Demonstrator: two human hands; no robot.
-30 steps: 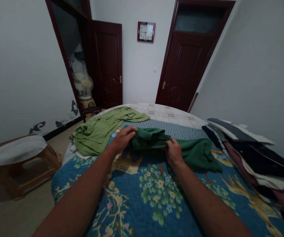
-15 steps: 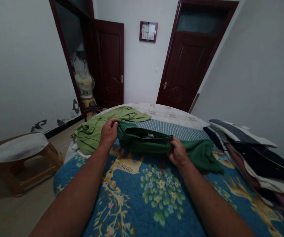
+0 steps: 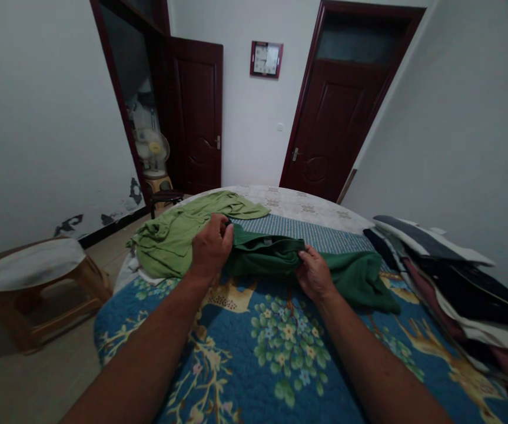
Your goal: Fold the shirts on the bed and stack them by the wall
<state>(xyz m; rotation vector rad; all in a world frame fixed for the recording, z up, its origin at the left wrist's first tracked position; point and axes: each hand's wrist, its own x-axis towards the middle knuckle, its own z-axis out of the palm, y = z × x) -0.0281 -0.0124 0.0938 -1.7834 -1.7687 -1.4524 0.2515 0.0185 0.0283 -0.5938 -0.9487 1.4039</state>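
A dark green garment [image 3: 262, 259] is stretched between my two hands over the blue patterned cloth [image 3: 236, 365]. My left hand [image 3: 213, 241] is closed on the left end of its open edge. Fingers of my right hand [image 3: 315, 271] pinch the edge's right end. A small pale label shows inside the opening. The rest of the garment lies on the cloth, to the right of and beyond my right hand. Behind my left hand, a light green garment [image 3: 165, 241] is spread in loose folds.
Several folded clothes [image 3: 461, 277] are stacked at the table's right side. A striped blue cloth [image 3: 315, 232] and a pale tablecloth [image 3: 289, 200] cover the far part. To the left stands a wooden stool [image 3: 37, 271]; behind are doors [image 3: 196, 112] and a wall clock [image 3: 266, 59].
My left hand has moved right and turned knuckles up, bringing the green garment's left end closer to my right hand. The opening is narrower. My right hand has barely moved.
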